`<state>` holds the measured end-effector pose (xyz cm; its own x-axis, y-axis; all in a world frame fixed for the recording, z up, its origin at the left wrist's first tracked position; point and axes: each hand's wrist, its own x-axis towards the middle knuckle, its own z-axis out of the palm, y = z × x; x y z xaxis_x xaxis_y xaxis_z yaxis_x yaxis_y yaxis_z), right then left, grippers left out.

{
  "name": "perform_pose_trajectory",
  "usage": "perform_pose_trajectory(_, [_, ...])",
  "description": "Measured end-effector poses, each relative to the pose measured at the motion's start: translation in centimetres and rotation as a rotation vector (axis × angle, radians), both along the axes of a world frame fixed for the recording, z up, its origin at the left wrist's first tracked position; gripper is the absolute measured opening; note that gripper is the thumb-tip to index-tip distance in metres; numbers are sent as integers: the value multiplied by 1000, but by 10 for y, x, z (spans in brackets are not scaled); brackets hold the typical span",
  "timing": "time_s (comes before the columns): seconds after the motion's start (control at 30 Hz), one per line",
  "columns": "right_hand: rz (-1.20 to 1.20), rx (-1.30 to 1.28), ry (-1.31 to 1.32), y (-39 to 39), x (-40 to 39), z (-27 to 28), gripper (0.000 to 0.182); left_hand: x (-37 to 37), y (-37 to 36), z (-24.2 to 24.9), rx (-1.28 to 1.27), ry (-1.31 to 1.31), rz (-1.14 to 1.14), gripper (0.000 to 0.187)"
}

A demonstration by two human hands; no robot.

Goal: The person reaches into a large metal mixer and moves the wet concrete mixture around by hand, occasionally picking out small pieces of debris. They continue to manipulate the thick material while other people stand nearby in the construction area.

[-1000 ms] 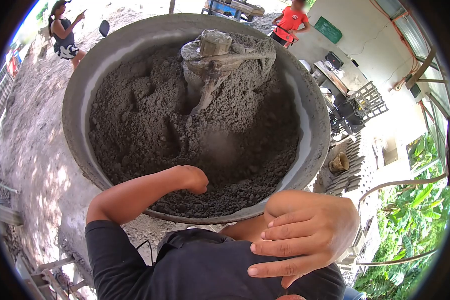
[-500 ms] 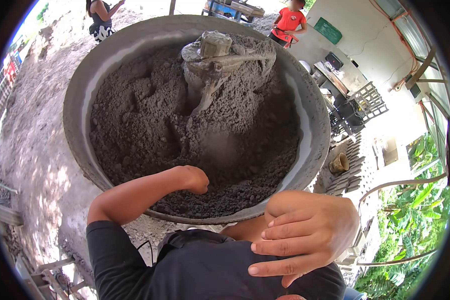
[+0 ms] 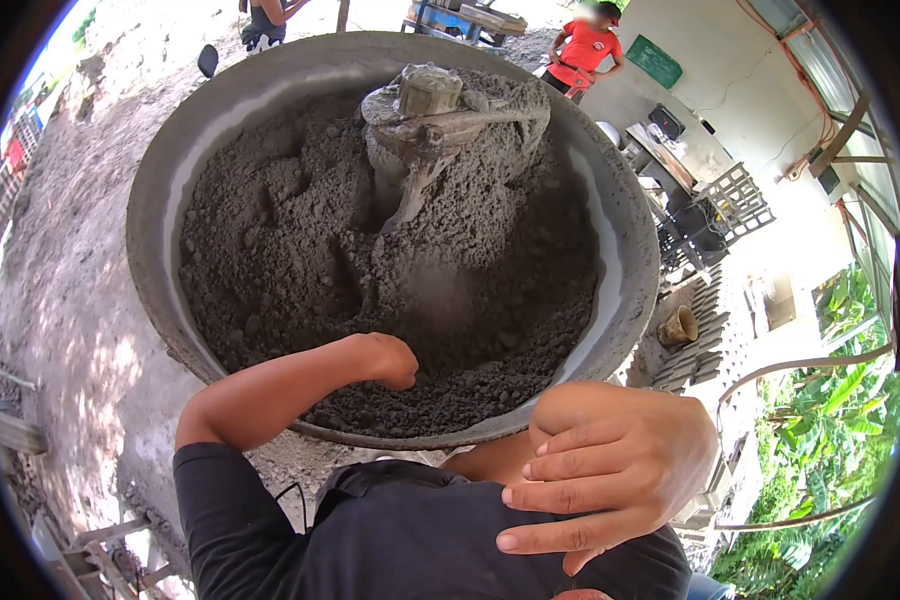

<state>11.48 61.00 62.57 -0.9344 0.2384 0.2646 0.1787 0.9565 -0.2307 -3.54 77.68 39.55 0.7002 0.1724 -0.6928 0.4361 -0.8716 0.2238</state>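
A wide round mixing pan (image 3: pixel 630 240) stands in front of me, holding a heap of crumbly grey concrete mix (image 3: pixel 270 230). From its middle rises the mixer's hub (image 3: pixel 430 92), caked in grey, with paddle arms reaching into the mix. Over the near part of the pan, my left hand (image 3: pixel 395 362) hangs from a bent wrist; its fingers are hidden from view. My right hand (image 3: pixel 615 470) is before my chest, back up, fingers stretched out and slightly apart, holding nothing. It is close to the pan's near right rim.
A person in a red shirt (image 3: pixel 582 50) stands beyond the pan, and another person (image 3: pixel 267 22) is at the far left. To the right are a bucket (image 3: pixel 678 326), plastic crates (image 3: pixel 735 200) and a bent pipe (image 3: pixel 805 367). Planks (image 3: pixel 100 550) lie at lower left.
The far-left person has shifted to the right, and a dark rounded object now shows beside the pan there. The red-shirted person's arms and stance differ. Both my hands stay practically still.
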Motion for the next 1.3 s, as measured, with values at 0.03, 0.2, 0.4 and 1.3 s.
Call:
perform_pose_trajectory(0.03, [0,-3,2,0,0,0,49,0,0,0,0,0,0,37])
perform_pose_trajectory(0.2, [5,-1,7,1,0,0,49,0,0,2,-6,-2,5,37])
perform_pose_trajectory(0.4, [-241,-15,45,2,21,13,52,2,2,-8,-30,5,-6,37])
perform_pose_trajectory(1.3, [-1043,-850,-710,170,62,-237,59,-1,0,-20,0,-106,-6,35])
